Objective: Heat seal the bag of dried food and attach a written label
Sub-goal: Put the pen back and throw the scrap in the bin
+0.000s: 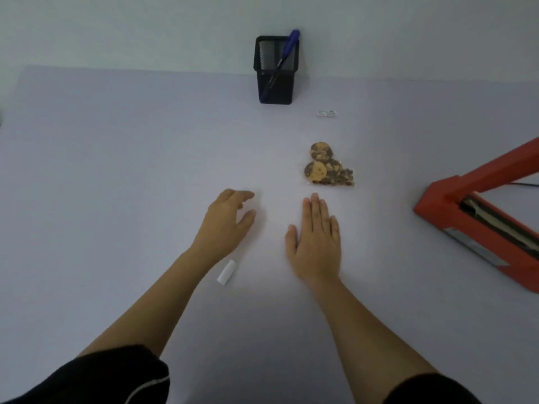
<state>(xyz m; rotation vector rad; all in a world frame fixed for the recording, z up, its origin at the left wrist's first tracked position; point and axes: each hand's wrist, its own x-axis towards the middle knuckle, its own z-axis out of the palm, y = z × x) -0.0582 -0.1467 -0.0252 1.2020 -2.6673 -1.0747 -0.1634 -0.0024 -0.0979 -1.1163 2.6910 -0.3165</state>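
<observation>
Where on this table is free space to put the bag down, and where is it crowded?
The widest bare patch is the table's left side, between the pen holder and the left hand. The near strip between both forearms is free too. It is tighter on the right: the cookie bag, small label, right hand and red sealer lie there.

pen (287, 49) in holder (275, 83), bag (328, 167) before it

Bare table (116, 170) left; sealer (478, 217) blocks right.
</observation>
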